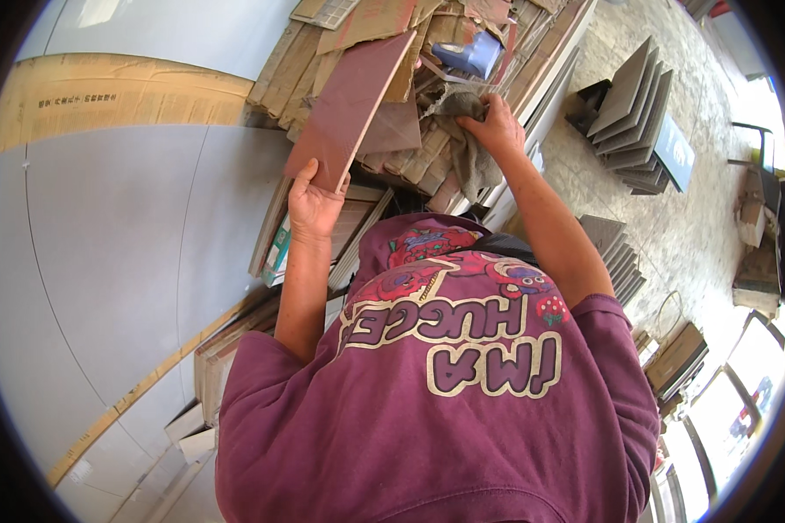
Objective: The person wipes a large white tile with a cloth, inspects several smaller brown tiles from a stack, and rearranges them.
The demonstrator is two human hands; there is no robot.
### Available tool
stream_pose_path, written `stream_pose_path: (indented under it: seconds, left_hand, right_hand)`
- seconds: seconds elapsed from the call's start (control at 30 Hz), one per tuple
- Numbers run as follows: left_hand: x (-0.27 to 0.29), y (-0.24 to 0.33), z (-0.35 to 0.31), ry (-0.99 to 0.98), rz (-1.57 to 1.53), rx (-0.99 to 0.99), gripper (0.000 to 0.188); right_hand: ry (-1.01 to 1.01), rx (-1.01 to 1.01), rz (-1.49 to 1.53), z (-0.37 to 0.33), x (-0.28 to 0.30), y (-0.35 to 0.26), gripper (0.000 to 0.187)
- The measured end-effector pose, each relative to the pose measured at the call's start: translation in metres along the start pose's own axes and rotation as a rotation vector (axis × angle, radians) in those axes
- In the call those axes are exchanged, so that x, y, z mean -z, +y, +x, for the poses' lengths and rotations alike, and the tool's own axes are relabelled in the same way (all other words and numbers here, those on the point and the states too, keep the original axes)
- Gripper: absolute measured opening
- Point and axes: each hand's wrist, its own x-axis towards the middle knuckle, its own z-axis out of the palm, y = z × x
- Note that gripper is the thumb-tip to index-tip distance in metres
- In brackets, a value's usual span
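Observation:
My left hand (317, 202) is closed round the near end of a reddish-brown rectangular tile (351, 109), which slants up over the cardboard. To its right, my right hand (494, 131) pinches a grey rag (473, 155) that hangs down in folds. Beneath the held tile lies another reddish-brown piece (392, 131), partly covered. A blue and white rounded object (471, 55) rests on the pile just beyond the rag; its kind I cannot make out. Flattened cardboard (379, 24) makes up most of the pile under and behind these things.
Large pale grey panels (105, 244) with a cardboard strip (122, 91) cover the left side. Several grey boards (630, 109) stand in a row on the concrete floor (576, 144) at the right, with another stack (612, 257) nearer. Below the pile sits a green and white box (277, 248).

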Motion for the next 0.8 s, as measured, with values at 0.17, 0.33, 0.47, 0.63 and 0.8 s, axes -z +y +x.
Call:
stream_pose_path:
  seconds: [0.17,0.33,0.47,0.63,0.8]
  left_hand:
    - [0.004,0.004,0.006,-0.004,-0.035,0.009,0.019]
    - [0.007,0.0,0.004,0.001,-0.007,0.038,0.021]
    - [0.01,-0.003,0.001,0.004,0.023,0.067,0.03]
    - [0.003,-0.013,0.0,0.088,0.061,0.056,0.032]
    - [0.004,-0.024,-0.002,0.055,0.088,0.109,0.035]
  right_hand:
    - [0.037,0.018,0.001,0.0,-0.003,0.004,0.057]
    - [0.069,0.036,0.007,0.0,-0.005,0.005,0.058]
    - [0.058,0.021,0.013,0.0,-0.003,0.004,0.057]
    - [0.056,0.014,0.023,-0.002,-0.002,0.002,0.057]
    - [0.118,0.059,0.043,-0.004,-0.007,0.008,0.055]
